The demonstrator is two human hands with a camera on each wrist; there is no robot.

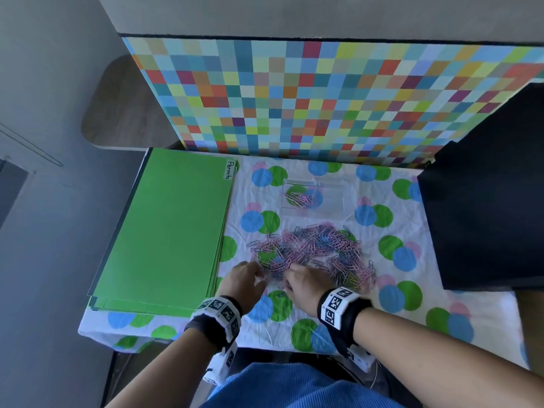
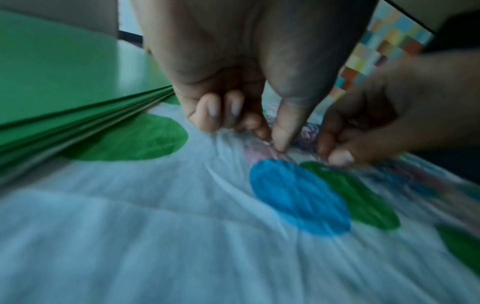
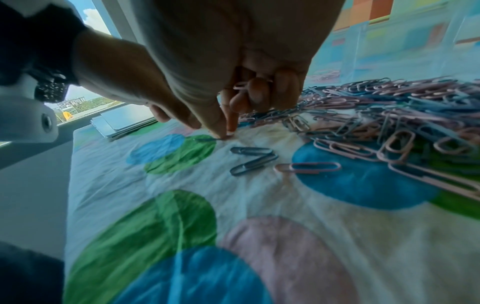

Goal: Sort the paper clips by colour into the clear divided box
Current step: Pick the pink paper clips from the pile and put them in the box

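Observation:
A heap of pink and blue paper clips lies mid-table on the spotted cloth. Behind it stands the clear divided box, with pink clips in its left compartment. My left hand is at the heap's near left edge; its thumb and forefinger pinch what looks like a pale clip against the cloth, though that view is blurred. My right hand is close beside it. Its curled fingers hold pink clips, while thumb and forefinger tips touch the cloth. Two dark blue clips and a pink clip lie loose nearby.
A stack of green folders, the top one labelled "Permits", fills the table's left side. A dark object occupies the right side. A chequered coloured board stands along the back. The spotted cloth runs to the near edge.

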